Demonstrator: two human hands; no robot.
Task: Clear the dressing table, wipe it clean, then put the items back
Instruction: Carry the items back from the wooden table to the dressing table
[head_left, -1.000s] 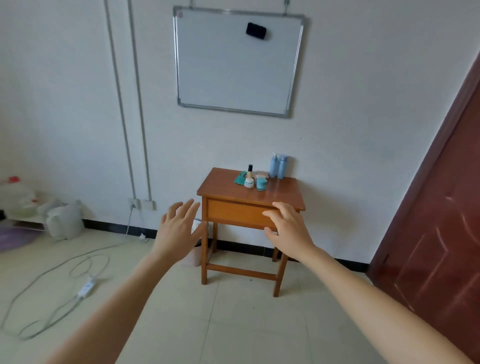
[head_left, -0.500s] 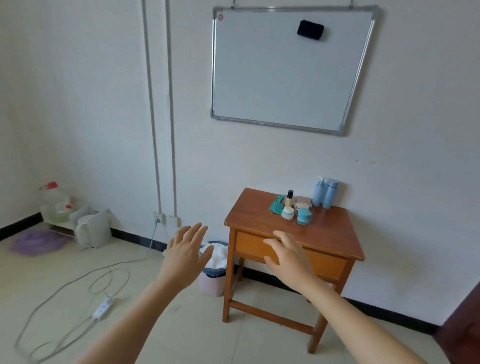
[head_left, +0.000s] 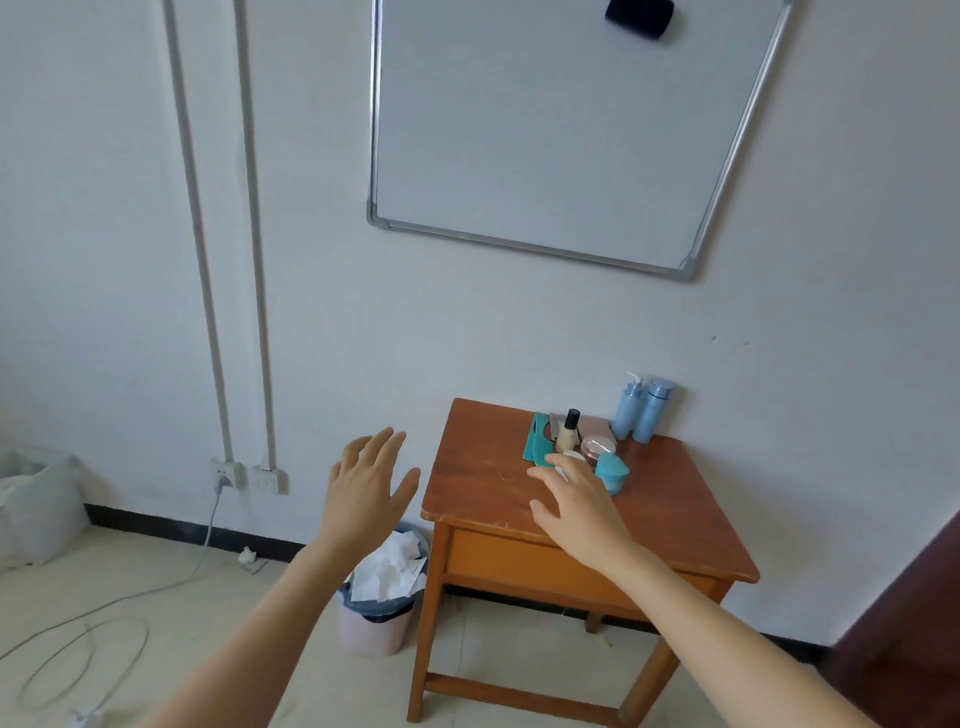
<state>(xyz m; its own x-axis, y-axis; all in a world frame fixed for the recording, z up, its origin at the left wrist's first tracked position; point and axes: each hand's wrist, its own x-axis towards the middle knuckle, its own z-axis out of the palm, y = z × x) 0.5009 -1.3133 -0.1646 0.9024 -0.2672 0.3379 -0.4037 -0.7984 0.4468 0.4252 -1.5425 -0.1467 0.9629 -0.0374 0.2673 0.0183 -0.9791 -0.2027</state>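
A small wooden dressing table (head_left: 483, 483) stands against the white wall. At its back sit two pale blue bottles (head_left: 641, 410), a teal comb (head_left: 538, 437), a foundation bottle with a black cap (head_left: 568, 432), a pink round compact (head_left: 597, 447), a teal jar (head_left: 612, 472) and a white jar (head_left: 570, 457) partly hidden by my fingers. My right hand (head_left: 574, 512) is held out with spread fingers in front of the table top, holding nothing. My left hand (head_left: 366, 491) is raised left of the table, fingers straight, also holding nothing.
A pink bin (head_left: 379, 603) stuffed with white paper stands by the table's left leg. A whiteboard (head_left: 545, 130) hangs above. Wall sockets (head_left: 249, 475) feed a cable (head_left: 104, 613) looping over the tiled floor. A dark red door (head_left: 914, 623) is at the right.
The view has come closer to the table, which now looks larger. My right hand has risen from in front of the drawer to in front of the table top, near the jars.
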